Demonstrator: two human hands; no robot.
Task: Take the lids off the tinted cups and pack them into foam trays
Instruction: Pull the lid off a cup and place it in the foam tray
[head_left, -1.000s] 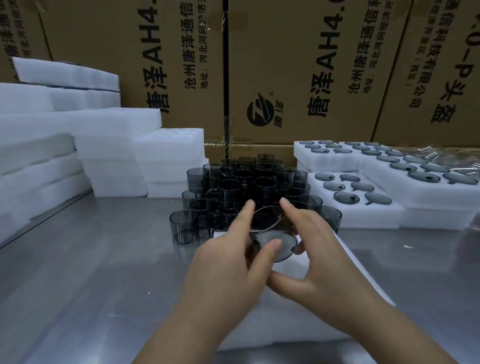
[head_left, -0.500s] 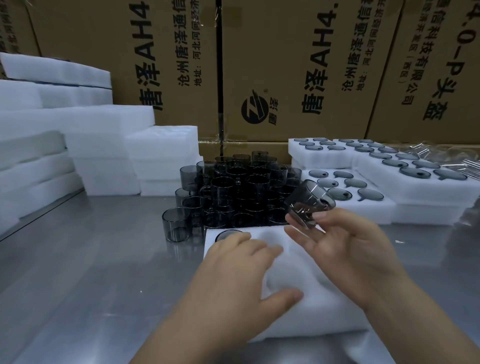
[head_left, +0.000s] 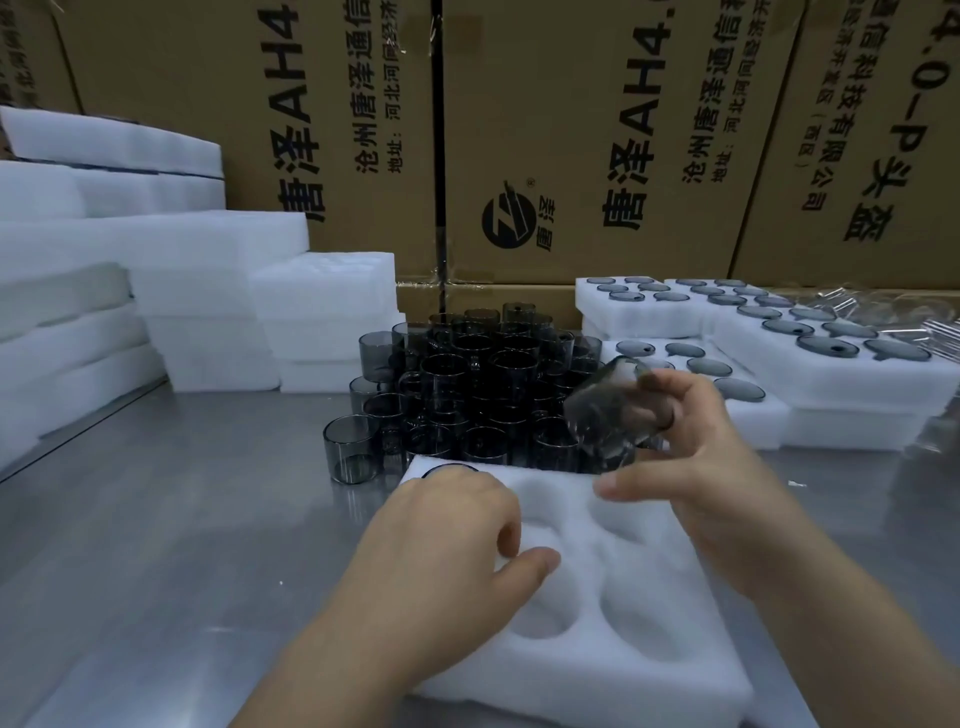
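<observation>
A white foam tray (head_left: 649, 623) with round pockets lies in front of me on the steel table. One dark lid (head_left: 448, 469) sits in its far-left pocket. My left hand (head_left: 457, 540) rests on the tray's left side with its fingers curled and nothing in it. My right hand (head_left: 696, 457) holds a tilted smoky tinted cup (head_left: 605, 410) above the tray's far edge. Behind the tray stands a stacked cluster of tinted cups (head_left: 483, 379).
Stacks of foam trays (head_left: 218, 291) fill the left side. Foam trays holding several dark lids (head_left: 810, 343) stand at the right, with clear plastic pieces (head_left: 893, 312) behind them. Cardboard boxes (head_left: 597, 140) form a wall at the back.
My hands parted. The left hand put the lid into the tray's far-left pocket and settled on the foam; the right hand carried the cup up and to the right.
</observation>
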